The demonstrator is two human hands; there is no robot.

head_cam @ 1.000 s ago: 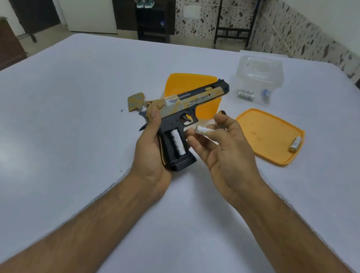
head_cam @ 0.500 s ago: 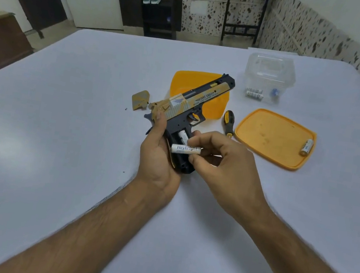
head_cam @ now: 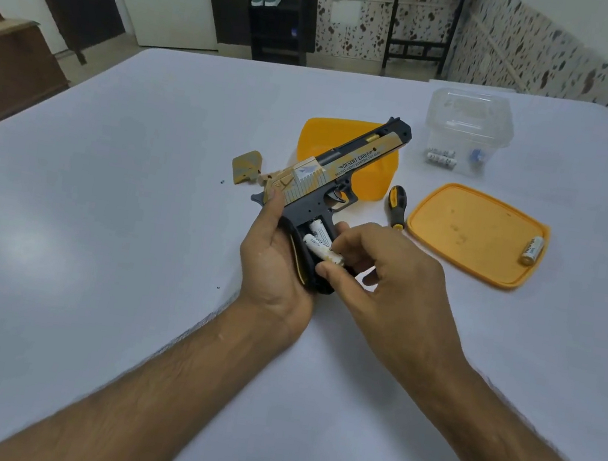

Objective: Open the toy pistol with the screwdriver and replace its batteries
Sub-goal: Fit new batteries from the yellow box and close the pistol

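Observation:
The tan and black toy pistol [head_cam: 336,172] lies tilted in my left hand [head_cam: 274,261], which grips its handle from the left. The grip's battery bay is uncovered, with one white battery [head_cam: 319,228] lying inside. My right hand [head_cam: 378,277] pinches a second white battery [head_cam: 321,252] and holds it at the bay's opening. The tan grip cover [head_cam: 246,167] lies on the table left of the pistol. A black and yellow screwdriver [head_cam: 396,206] lies to the right.
An orange lid [head_cam: 469,223] at right carries one loose battery [head_cam: 531,250]. Behind it stands a clear plastic box [head_cam: 467,128] with batteries inside. An orange container [head_cam: 317,133] sits behind the pistol. A tiny screw [head_cam: 222,181] lies on the white table [head_cam: 99,219].
My right hand brought the white battery from beside the trigger guard down and left onto the open grip bay, turning it along the way. The pistol stayed in my left hand.

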